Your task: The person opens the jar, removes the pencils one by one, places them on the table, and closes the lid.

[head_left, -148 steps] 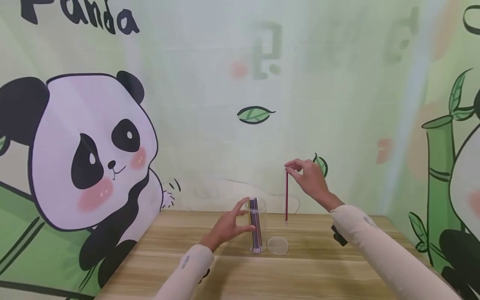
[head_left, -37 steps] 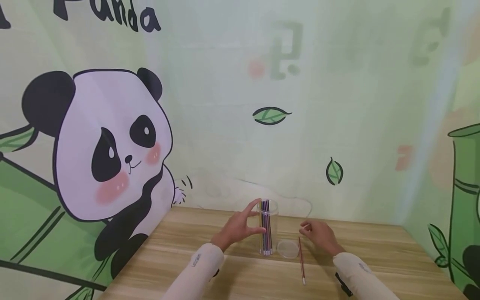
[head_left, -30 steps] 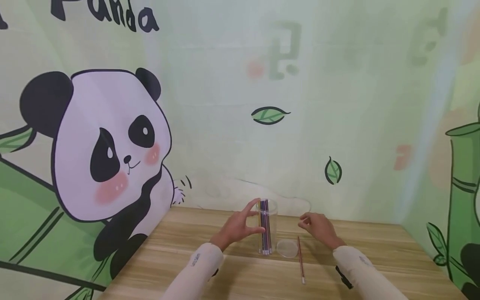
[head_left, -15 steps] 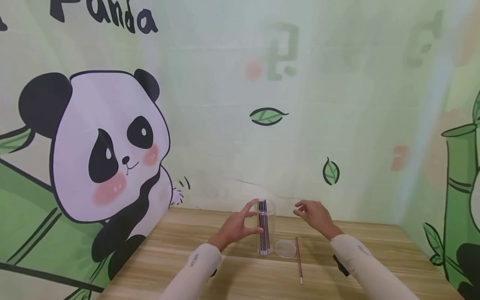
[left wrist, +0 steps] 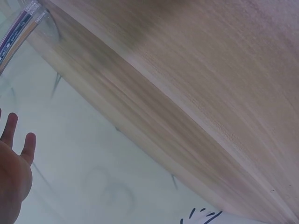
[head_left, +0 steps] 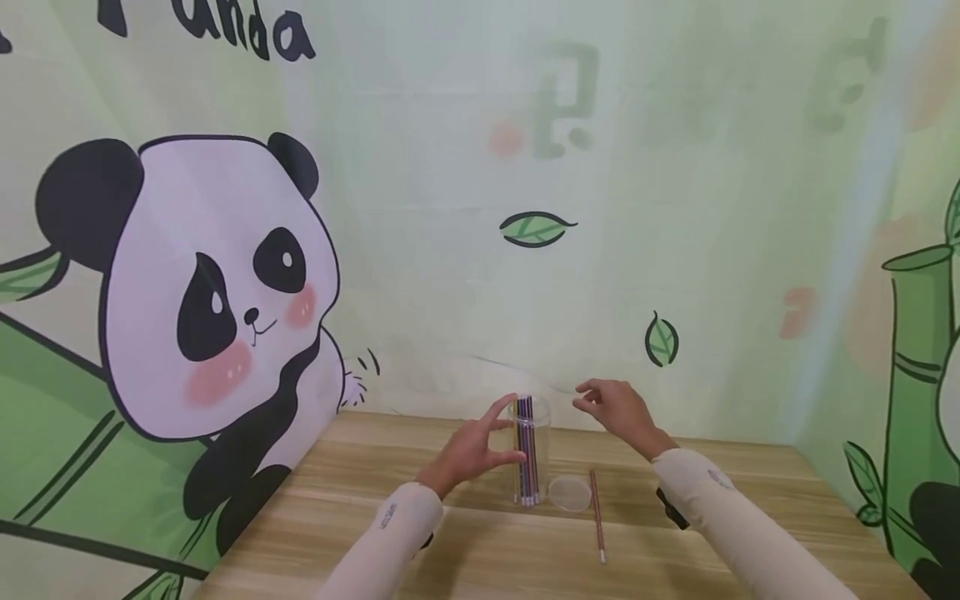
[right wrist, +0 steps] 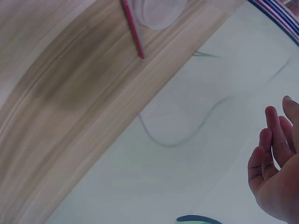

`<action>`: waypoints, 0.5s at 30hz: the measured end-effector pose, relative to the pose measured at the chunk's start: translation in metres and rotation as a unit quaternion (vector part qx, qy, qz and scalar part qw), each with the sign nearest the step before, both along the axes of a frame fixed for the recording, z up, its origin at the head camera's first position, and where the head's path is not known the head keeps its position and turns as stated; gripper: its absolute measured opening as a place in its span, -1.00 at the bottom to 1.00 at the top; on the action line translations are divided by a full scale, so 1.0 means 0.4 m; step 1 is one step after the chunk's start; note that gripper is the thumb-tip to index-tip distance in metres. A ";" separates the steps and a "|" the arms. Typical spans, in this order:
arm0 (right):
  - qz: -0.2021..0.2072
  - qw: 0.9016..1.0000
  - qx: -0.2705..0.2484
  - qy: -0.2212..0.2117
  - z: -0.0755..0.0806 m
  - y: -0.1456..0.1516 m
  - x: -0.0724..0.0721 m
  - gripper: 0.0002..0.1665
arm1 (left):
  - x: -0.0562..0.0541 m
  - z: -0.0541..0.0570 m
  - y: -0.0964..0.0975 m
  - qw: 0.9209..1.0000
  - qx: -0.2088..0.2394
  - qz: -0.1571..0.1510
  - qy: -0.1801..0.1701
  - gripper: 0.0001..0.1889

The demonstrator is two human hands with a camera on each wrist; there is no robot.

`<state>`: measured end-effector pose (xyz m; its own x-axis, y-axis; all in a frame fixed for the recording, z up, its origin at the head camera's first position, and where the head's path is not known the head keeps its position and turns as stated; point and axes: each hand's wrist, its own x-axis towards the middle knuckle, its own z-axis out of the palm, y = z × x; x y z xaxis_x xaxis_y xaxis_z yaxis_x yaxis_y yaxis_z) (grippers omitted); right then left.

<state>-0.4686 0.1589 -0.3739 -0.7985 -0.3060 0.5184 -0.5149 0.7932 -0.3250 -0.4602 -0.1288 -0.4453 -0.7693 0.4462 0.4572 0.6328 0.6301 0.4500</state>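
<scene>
The clear container (head_left: 543, 454) is gripped by the left hand (head_left: 467, 452), pencils (head_left: 528, 471) standing inside. Right of that hand, a lid (head_left: 570, 494) and a loose pencil (head_left: 597, 517) are laid; beyond, nothing is held by the raised right hand (head_left: 621, 410), fingers loosely bent. Were the grip slackened, tipping could be caused by a knock.

From the head, the table (head_left: 517, 558) and wall (head_left: 420, 283) are viewed forward and down, left hand (head_left: 468, 452) and right hand (head_left: 617, 410) included. From each wrist, nearer and tilted, the table is shown above the wall. The pencils (head_left: 528, 462) are shared by all views, the lid (head_left: 570, 493) by head and right wrist.
</scene>
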 end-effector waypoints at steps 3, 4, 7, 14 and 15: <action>0.002 1.000 0.000 0.003 0.016 -0.014 0.002 -0.68 | -0.002 0.005 0.002 1.000 -0.006 0.000 0.008 0.04; 0.003 1.000 0.000 0.002 0.021 -0.019 0.004 -0.67 | -0.002 0.006 0.002 1.000 -0.007 -0.002 0.010 0.04; 0.002 1.000 -0.004 -0.004 0.034 -0.035 0.007 -0.66 | 0.000 0.011 0.003 1.000 -0.006 -0.007 0.016 0.03; 0.008 1.000 -0.006 0.004 0.054 -0.069 0.008 -0.67 | 0.009 0.014 0.002 1.000 -0.010 0.001 0.002 0.04; 0.009 1.000 -0.007 0.004 0.057 -0.074 0.009 -0.67 | 0.010 0.014 0.001 1.000 -0.009 0.003 -0.001 0.04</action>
<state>-0.4652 0.1293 -0.3513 -0.7883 -0.3129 0.5299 -0.5321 0.7790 -0.3317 -0.4564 -0.1284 -0.4397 -0.7725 0.4502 0.4478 0.6285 0.6421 0.4388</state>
